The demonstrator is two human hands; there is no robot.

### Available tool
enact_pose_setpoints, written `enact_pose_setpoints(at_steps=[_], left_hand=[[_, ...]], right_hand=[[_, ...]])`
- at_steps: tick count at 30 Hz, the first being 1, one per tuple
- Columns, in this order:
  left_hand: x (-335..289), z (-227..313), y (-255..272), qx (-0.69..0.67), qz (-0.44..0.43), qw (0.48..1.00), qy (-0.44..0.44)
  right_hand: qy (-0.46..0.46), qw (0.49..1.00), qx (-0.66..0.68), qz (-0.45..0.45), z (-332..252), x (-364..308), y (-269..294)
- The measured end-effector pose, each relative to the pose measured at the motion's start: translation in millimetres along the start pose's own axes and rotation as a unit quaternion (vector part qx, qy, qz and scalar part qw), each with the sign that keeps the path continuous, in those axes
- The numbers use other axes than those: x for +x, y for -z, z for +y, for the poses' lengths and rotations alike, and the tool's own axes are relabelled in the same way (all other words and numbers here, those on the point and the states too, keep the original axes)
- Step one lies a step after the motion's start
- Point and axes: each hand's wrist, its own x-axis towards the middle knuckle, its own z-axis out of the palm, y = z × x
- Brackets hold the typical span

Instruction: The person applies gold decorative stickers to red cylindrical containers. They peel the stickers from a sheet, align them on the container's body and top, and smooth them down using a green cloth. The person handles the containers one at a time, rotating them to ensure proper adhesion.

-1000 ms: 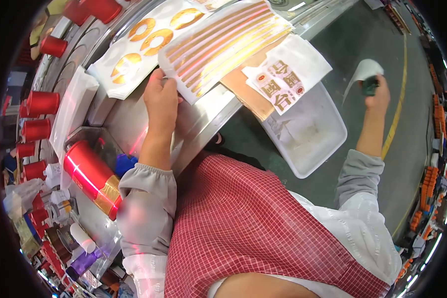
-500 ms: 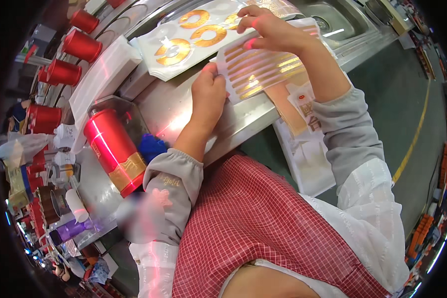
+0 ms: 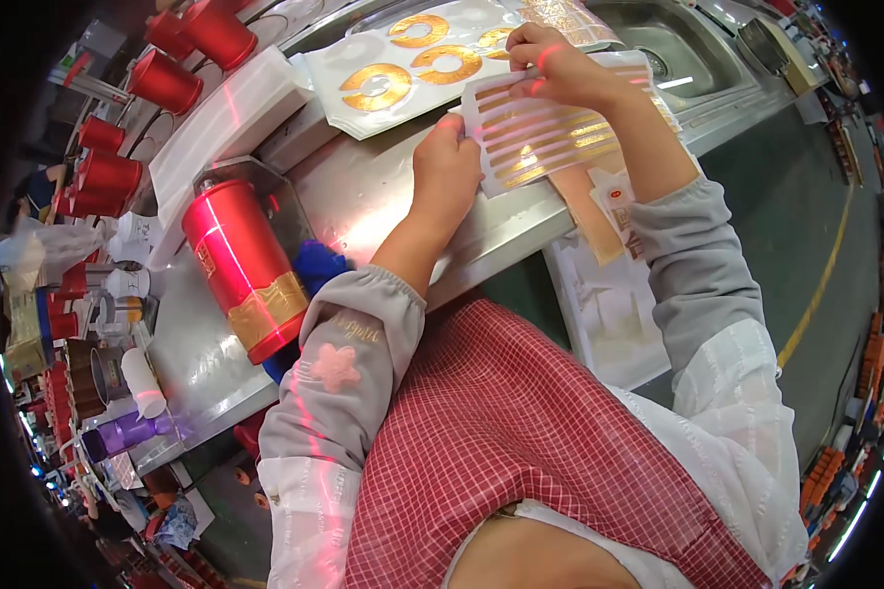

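My left hand [image 3: 447, 175] pinches the left edge of a white sticker sheet [image 3: 550, 133] with rows of thin gold strips, held over the metal table's front edge. My right hand [image 3: 563, 71] is bent over the far part of that sheet, thumb and fingertips drawn together. Whatever they pinch is too small to make out. Behind lies a stack of white sheets [image 3: 356, 120] with gold ring-shaped stickers [image 3: 377, 86]. To the left of my left hand, a red cylindrical canister [image 3: 236, 250] with a gold band leans on its side in a holder.
A blue cloth [image 3: 316, 263] lies beside the canister. Left of the stack stands a long white box [image 3: 231, 128]; several red canisters [image 3: 165, 81] line the far left. A sink [image 3: 673, 54] is at the back right. A tan strip [image 3: 587, 211] hangs below the sheet.
The fingers of my right hand have curled inward from a more spread pose. My view has shifted, so the table things appear slightly farther right; my left hand still grips the sheet's edge.
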Motion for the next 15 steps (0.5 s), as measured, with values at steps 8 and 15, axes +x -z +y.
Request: enact_pose_setpoints(at_steps=[8,15], left_hand=[[6,-7,2,0.051,0.016,0.998,-0.018],[-71,38,9,0.335,0.052,0.917,-0.21]], right_hand=[[-0.012,0.992,0.063,0.113,10,4,-1],[0.081,0.987,0.067,0.123,-91,-9,35]])
